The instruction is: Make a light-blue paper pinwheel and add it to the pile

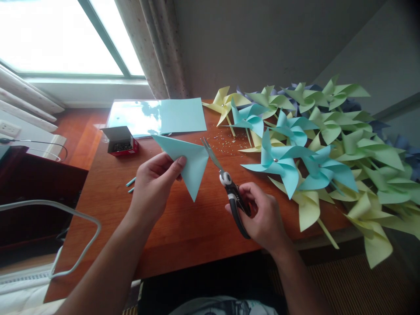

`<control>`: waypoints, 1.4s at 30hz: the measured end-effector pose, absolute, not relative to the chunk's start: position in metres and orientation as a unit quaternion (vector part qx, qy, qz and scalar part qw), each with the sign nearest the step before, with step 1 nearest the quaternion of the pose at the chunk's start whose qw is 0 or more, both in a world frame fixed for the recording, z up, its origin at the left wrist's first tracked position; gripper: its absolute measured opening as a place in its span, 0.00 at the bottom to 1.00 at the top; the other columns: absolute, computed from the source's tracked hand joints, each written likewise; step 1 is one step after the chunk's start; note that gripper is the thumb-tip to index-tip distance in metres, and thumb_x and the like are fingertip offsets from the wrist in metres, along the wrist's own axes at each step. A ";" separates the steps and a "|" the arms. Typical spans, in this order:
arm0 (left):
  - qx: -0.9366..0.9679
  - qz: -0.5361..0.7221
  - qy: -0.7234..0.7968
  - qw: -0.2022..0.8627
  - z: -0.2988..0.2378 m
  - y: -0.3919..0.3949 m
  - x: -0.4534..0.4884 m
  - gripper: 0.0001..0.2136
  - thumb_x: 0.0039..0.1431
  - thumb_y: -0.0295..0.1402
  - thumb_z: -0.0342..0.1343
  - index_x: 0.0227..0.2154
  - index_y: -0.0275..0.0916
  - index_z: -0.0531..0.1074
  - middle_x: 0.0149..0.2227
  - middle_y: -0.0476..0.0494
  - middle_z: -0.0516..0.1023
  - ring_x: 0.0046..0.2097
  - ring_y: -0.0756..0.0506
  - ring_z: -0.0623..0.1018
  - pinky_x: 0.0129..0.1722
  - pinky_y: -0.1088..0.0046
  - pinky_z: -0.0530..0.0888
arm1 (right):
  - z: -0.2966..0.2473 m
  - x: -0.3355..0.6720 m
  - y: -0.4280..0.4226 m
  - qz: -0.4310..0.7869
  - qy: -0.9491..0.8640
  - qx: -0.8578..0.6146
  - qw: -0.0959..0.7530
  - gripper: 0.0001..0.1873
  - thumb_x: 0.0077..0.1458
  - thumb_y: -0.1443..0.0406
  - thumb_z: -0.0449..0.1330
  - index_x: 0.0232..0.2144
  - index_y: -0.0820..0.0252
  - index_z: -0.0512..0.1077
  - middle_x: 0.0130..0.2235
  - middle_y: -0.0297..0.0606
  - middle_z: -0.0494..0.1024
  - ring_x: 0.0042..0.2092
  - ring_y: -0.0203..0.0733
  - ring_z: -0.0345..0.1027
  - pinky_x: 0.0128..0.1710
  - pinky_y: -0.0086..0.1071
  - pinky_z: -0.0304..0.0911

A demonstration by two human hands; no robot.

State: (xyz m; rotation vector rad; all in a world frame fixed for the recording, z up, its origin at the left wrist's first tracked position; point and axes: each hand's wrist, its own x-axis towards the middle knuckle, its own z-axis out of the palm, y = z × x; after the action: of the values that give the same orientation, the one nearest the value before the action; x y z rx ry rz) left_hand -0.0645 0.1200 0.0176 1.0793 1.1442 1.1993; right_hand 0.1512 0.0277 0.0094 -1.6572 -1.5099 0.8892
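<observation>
An open box (126, 148) sits on the table (183, 236), beyond the two sticks (131, 181). My left hand (155, 181) pinches the folded paper (193, 164) between thumb and fingers, above the wood. Just beside its right corner are the slightly parted tips of the scissors (227, 179), whose handles my right hand (262, 214) grips. Farther right, pinwheels (282, 162) lie heaped.

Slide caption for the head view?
Left hand holds folded blue paper, right hand holds scissors; paper pinwheels lie at right.
</observation>
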 end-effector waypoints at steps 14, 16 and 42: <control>0.459 0.495 0.479 0.560 0.016 0.120 -0.066 0.06 0.55 0.35 0.68 0.33 0.38 0.81 0.28 0.49 0.76 0.30 0.50 0.70 0.30 0.75 0.67 | 0.010 0.151 0.029 0.358 -0.576 -0.641 0.360 0.14 0.49 0.64 0.70 0.35 0.57 0.68 0.27 0.30 0.75 0.25 0.35 0.64 0.26 0.29 0.57; 0.465 0.494 0.478 0.559 0.015 0.120 -0.066 0.06 0.55 0.35 0.68 0.33 0.38 0.81 0.29 0.49 0.76 0.30 0.51 0.69 0.30 0.76 0.67 | 0.011 0.151 0.028 0.362 -0.574 -0.640 0.360 0.14 0.49 0.64 0.70 0.35 0.57 0.69 0.26 0.29 0.74 0.25 0.35 0.64 0.26 0.28 0.56; 0.470 0.493 0.482 0.551 0.016 0.119 -0.065 0.07 0.57 0.36 0.66 0.30 0.38 0.79 0.28 0.49 0.73 0.29 0.51 0.68 0.29 0.76 0.66 | 0.002 0.152 0.034 0.260 -0.556 -0.717 0.330 0.13 0.54 0.54 0.66 0.34 0.56 0.72 0.31 0.36 0.82 0.30 0.42 0.74 0.28 0.30 0.63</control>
State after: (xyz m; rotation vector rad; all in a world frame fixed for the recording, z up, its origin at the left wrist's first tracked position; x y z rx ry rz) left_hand -0.0651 0.1195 0.0155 1.1127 1.1393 1.1670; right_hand 0.1525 0.0336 0.0019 -1.8753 -1.4532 0.6810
